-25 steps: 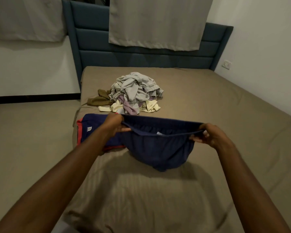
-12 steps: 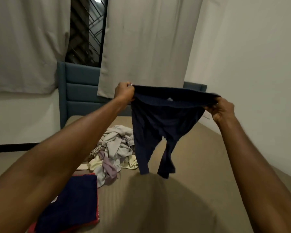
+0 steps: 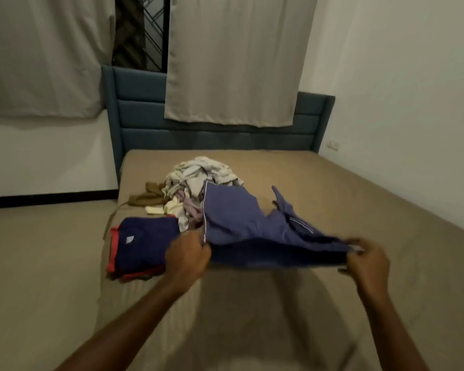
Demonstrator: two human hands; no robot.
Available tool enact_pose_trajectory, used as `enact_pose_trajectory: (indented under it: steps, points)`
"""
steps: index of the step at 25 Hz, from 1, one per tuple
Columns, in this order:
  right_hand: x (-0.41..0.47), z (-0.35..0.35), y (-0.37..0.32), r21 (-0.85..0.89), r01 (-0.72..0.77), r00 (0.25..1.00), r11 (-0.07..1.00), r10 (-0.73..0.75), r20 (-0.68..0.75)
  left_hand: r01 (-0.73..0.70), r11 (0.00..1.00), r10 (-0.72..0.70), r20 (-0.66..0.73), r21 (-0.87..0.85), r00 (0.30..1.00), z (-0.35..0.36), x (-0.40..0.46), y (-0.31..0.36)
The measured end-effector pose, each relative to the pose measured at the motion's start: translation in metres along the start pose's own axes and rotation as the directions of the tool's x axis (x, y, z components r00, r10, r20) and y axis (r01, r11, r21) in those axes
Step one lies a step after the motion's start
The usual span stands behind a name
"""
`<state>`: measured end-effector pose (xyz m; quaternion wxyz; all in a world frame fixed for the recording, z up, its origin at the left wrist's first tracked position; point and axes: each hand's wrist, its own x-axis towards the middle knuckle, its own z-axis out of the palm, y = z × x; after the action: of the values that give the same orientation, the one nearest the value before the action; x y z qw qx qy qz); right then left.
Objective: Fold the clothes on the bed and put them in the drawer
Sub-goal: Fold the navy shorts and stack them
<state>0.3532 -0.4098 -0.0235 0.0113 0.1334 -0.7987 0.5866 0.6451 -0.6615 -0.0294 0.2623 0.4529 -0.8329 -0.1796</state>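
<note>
Your left hand [image 3: 188, 254] and your right hand [image 3: 366, 261] each pinch one end of the waistband of the navy shorts [image 3: 248, 226], fingers curled tight round the cloth; the waistband is stretched between them, low over the bed [image 3: 332, 188], and the two legs lie spread away from you towards the headboard [image 3: 142, 121] (a thin white piping runs down the left leg's outer seam, and a short stretch shows on the right leg too). The far edge of the left leg overlaps the near side of the unfolded clothes pile [image 3: 198, 180]; whether the legs rest fully on the sheet or are partly in the air, you cannot tell from this view, since the cloth is blurred.

The pile sits near the left edge of the bed, about midway up; it is mostly pale grey and white, with a pale yellow piece [image 3: 164, 208] at its near left; an olive-brown garment [image 3: 146, 198] lies just beside it at the bed's left edge. Nearer you, also along the left edge, lies the folded navy and red garment [image 3: 142, 246], a small white label showing on top; your left hand is just beside its right side.

Beige curtains [image 3: 233, 57] hang behind the headboard; a wall socket [image 3: 333, 145] sits on the right wall.
</note>
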Motion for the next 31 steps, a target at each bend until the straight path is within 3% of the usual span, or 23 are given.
enact_pose_trajectory:
  steps: [1, 3, 6, 8, 10, 11, 13, 16, 20, 23, 27, 31]
  points:
    - [-0.033, -0.003, 0.051, -0.189, -0.010, 0.999, 0.982, 0.016, 0.033, 0.040, 0.998, -0.044, 0.096, 0.042, 0.994, 0.024, -0.048, -0.023]
    - [-0.106, -0.010, 0.131, -0.564, 0.032, 0.985, 0.825, 0.069, 0.157, 0.040, 0.986, -0.083, 0.274, 0.161, 0.958, 0.061, -0.129, -0.065]
    - [-0.172, -0.025, 0.178, -0.753, 0.125, 0.940, 0.646, 0.166, 0.299, -0.032, 0.950, -0.090, 0.367, 0.312, 0.926, 0.079, -0.188, -0.096]
    - [-0.182, -0.036, 0.175, -0.734, 0.184, 0.951, 0.653, 0.071, 0.302, -0.088, 0.953, 0.004, 0.280, 0.289, 0.960, 0.071, -0.198, -0.098]
    - [-0.186, -0.048, 0.173, -0.631, 0.256, 0.963, 0.732, -0.136, 0.233, -0.193, 0.942, 0.138, 0.207, 0.275, 0.969, 0.065, -0.202, -0.100]
    - [-0.189, -0.052, 0.177, -0.619, 0.333, 0.943, 0.712, -0.238, 0.234, -0.216, 0.938, 0.162, 0.207, 0.272, 0.965, 0.065, -0.206, -0.104]
    - [-0.196, -0.057, 0.194, -0.663, 0.494, 0.869, 0.563, -0.352, 0.348, -0.308, 0.896, 0.234, 0.248, 0.319, 0.940, 0.070, -0.218, -0.113]
    - [-0.208, -0.066, 0.231, -0.608, 0.626, 0.777, 0.488, -0.328, 0.537, -0.439, 0.833, 0.315, 0.364, 0.337, 0.877, 0.086, -0.231, -0.134]
    - [-0.208, -0.080, 0.240, -0.499, 0.564, 0.796, 0.657, -0.274, 0.539, -0.471, 0.830, 0.325, 0.428, 0.299, 0.844, 0.088, -0.235, -0.133]
    - [-0.208, -0.094, 0.250, -0.405, 0.576, 0.753, 0.710, -0.267, 0.602, -0.520, 0.771, 0.328, 0.472, 0.367, 0.819, 0.088, -0.238, -0.139]
    - [-0.196, -0.102, 0.234, -0.350, 0.533, 0.739, 0.771, -0.222, 0.636, -0.525, 0.789, 0.435, 0.313, 0.318, 0.844, 0.089, -0.233, -0.130]
    - [-0.147, -0.047, 0.213, -0.436, 0.530, 0.766, 0.727, -0.191, 0.613, -0.550, 0.780, 0.502, 0.225, 0.298, 0.835, 0.110, -0.211, -0.085]
